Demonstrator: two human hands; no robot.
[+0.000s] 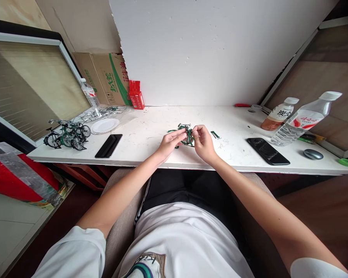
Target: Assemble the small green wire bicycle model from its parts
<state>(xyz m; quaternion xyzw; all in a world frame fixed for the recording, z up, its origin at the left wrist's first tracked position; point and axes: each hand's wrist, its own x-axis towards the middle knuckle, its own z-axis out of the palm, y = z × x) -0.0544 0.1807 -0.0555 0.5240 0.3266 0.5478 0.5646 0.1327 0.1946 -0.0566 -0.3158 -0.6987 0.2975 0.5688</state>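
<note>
Between my hands, just above the white table, is a small green model bicycle (188,136), partly covered by my fingers. From its left side my left hand (171,143) grips it, thumb and fingers closed. My right hand (203,143) pinches at its right side with thumb and forefinger; whatever small part sits in that pinch is hidden. A few thin green pieces (215,134) lie on the table to the right of my right hand. Several finished-looking model bicycles (67,135), black and green, stand together at the table's left end.
A black phone (108,146) lies left and another phone (268,151) right. White plates (105,126) and thin dark parts (104,112) are at back left. An orange-drink bottle (279,114), a water bottle (306,119) and a mouse (313,154) occupy the right. A red box (136,95) stands behind.
</note>
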